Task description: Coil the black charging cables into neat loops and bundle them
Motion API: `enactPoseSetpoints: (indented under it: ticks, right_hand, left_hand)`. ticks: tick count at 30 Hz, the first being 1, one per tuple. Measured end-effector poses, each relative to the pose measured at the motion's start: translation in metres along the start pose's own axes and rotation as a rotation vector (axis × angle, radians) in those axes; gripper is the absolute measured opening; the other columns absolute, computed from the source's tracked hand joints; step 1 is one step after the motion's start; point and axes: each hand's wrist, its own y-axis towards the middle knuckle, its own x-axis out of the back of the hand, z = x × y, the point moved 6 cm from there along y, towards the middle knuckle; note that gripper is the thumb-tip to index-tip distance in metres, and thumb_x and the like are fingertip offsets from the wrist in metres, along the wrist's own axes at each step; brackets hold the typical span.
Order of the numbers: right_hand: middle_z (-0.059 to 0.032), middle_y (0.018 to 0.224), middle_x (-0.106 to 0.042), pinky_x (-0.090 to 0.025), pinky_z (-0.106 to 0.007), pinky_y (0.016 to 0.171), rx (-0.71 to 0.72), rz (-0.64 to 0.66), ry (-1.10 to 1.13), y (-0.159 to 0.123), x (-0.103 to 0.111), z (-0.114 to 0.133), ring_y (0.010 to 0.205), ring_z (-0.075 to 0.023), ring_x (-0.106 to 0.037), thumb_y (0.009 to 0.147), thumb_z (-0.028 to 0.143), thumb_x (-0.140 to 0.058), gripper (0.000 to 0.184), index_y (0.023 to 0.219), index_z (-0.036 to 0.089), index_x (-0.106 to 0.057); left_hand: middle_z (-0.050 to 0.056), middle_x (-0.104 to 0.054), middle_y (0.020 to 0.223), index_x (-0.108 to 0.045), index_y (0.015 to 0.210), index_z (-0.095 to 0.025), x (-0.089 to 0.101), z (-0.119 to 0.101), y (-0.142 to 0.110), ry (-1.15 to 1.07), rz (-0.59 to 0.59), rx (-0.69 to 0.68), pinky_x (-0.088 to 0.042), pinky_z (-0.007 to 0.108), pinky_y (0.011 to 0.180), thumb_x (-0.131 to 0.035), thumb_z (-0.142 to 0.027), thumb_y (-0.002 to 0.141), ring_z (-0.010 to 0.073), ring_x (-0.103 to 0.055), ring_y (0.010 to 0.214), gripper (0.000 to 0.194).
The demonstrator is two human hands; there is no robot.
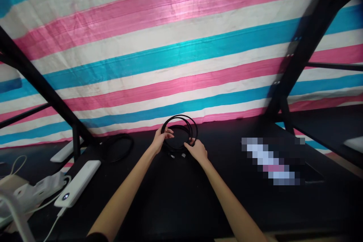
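A black cable [181, 116] is wound into a loose coil of several loops, held up just above the dark tabletop. Its two silvery plug ends [183, 155] hang at the bottom of the coil, close together. My left hand [162, 139] grips the coil's left side, with some fingers reaching inside the loops. On the lower right side, my right hand [197, 149] pinches the loops between thumb and fingers. Behind and left of my left hand, a second black coiled cable [131, 147] lies on the table.
A white power bank [81, 181] with a cable plugged in lies on the left, near a white power strip [42, 189]. A blurred-out flat object [269, 162] lies on the right. Black frame posts [295, 56] and a striped sheet [170, 53] stand behind the table.
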Motion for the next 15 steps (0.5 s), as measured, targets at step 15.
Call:
enactPoseSetpoints:
  ticks: [15]
  right_hand:
    - [0.0119, 0.035, -0.036, -0.046, -0.024, 0.043, 0.338, 0.225, 0.715, -0.027, 0.010, 0.056, 0.030, -0.0111, -0.046, 0.081, 0.060, -0.048, 0.038, 0.077, 0.022, -0.045]
  left_hand:
    - [-0.007, -0.033, 0.043, -0.044, 0.071, -0.020, 0.008, -0.053, -0.073, -0.183, 0.262, 0.155, -0.024, 0.021, 0.036, -0.050, -0.032, 0.072, 0.0070, -0.031, 0.031, 0.014]
